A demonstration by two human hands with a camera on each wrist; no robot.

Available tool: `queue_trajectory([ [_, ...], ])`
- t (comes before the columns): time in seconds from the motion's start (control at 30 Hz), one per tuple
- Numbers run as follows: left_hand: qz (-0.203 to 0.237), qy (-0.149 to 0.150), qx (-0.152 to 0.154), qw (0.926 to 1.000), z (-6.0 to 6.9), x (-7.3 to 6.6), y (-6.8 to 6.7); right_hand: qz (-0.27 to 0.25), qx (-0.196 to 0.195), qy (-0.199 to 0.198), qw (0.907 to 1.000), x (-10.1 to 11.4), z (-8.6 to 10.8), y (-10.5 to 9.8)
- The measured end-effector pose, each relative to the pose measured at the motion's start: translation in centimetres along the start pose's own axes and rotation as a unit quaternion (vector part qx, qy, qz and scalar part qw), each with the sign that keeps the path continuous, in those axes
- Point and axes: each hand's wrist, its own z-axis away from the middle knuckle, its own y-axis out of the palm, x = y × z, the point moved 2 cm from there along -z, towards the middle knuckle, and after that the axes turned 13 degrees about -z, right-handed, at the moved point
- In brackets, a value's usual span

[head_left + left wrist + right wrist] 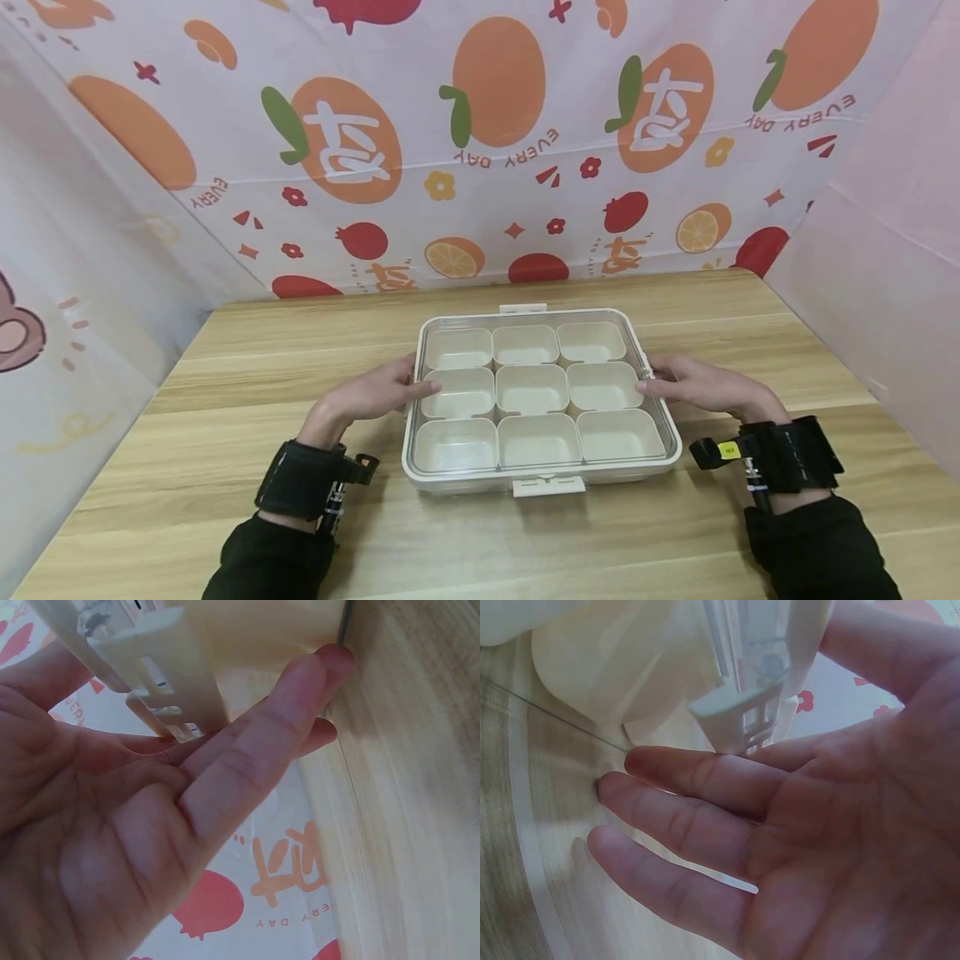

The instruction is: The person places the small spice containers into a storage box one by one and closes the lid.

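A cream storage box (pixel 533 445) with a clear lid and several rounded square compartments is at the middle of the wooden table. My left hand (pixel 372 389) grips its left side, thumb over the lid's rim. On the opposite side my right hand (pixel 701 386) holds it likewise, thumb on the rim. In the left wrist view, the fingers (pixel 247 761) extend beneath a side latch (pixel 161 671) toward the box's bottom edge. The right wrist view shows the fingers (pixel 697 814) spread below another latch (pixel 739 716), close to the tabletop. No contents can be made out in the compartments.
The wooden table (pixel 247 400) runs back to a fruit-print cloth (pixel 480 217). Pale cloths hang at the left (pixel 90 333) and right (pixel 885 250). A front latch (pixel 548 487) juts out from the box, and a back latch (pixel 522 308) shows at its far edge.
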Motion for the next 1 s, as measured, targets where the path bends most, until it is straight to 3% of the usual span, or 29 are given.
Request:
queue_trajectory([
  [0.63, -0.005, 0.015, 0.000, 0.9999, 0.4, 0.1, 0.1, 0.000, 0.004, -0.002, 1.0000, 0.1, -0.1, 0.1],
  [0.73, -0.016, 0.005, -0.006, 0.9998, 0.6, 0.0, 0.2, 0.000, 0.003, 0.001, 1.0000, 0.2, -0.2, 0.3],
  [0.8, -0.049, -0.016, -0.018, 0.9985, 0.8, -0.6, 0.3, 0.000, -0.007, 0.002, 1.0000, 0.3, -0.3, 0.3],
  [0.87, -0.103, -0.043, -0.044, 0.9927, 1.0, -1.5, 0.5, 0.008, -0.028, 0.000, 0.9996, 0.5, -0.2, 0.3],
  [0.9, -0.147, -0.053, -0.060, 0.9859, 1.2, -2.1, 0.6, 0.014, -0.038, -0.003, 0.9992, 0.7, -0.2, 0.3],
  [1.0, -0.285, -0.067, -0.099, 0.9512, 1.7, -4.6, 1.5, 0.045, -0.055, -0.025, 0.9972, 1.2, 0.0, 0.3],
])
